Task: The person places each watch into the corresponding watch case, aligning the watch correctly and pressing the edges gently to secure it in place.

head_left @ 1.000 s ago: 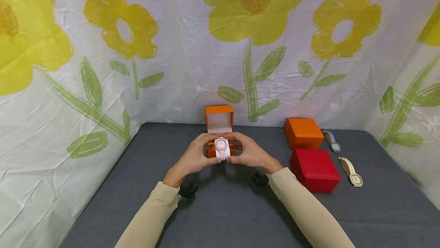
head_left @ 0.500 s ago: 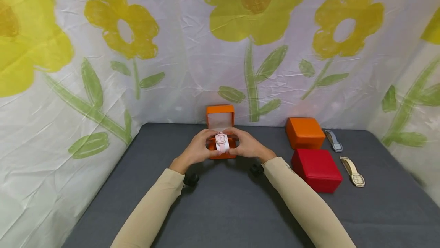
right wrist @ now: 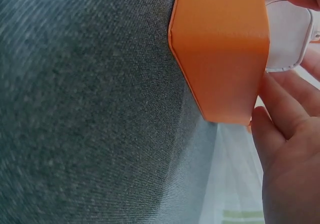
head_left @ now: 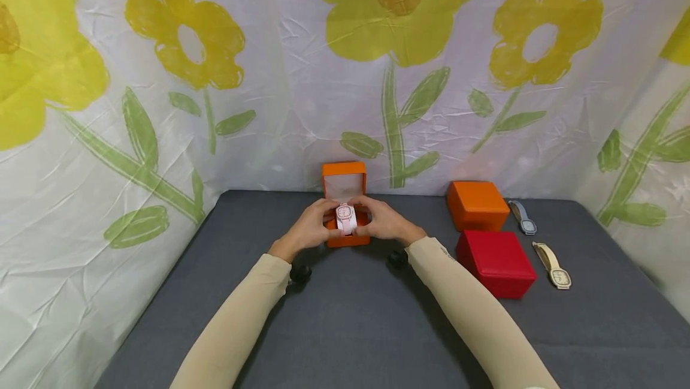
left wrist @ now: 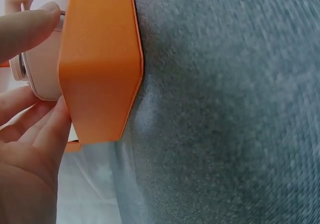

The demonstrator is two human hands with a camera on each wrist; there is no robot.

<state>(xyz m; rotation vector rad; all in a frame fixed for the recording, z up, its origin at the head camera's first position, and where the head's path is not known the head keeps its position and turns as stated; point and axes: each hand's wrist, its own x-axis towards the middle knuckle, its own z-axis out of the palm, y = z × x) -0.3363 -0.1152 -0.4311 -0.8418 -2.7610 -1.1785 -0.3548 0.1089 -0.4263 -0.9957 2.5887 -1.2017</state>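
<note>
My tan sleeves (head_left: 233, 323) reach in from the near side over a dark grey table (head_left: 345, 323). On the right lie a cream watch (head_left: 553, 266) and, just left of it, a red box (head_left: 496, 264). In the middle, my left hand (head_left: 306, 228) and right hand (head_left: 386, 221) hold a white cushion (head_left: 353, 221) from both sides, with a pink watch (head_left: 344, 212) round it. It sits at the mouth of an orange box (head_left: 348, 241), lid up. Far right, a closed orange box (head_left: 477, 206) is beside a blue watch (head_left: 523, 218). Behind hangs a flowery cloth (head_left: 291, 107).
</note>
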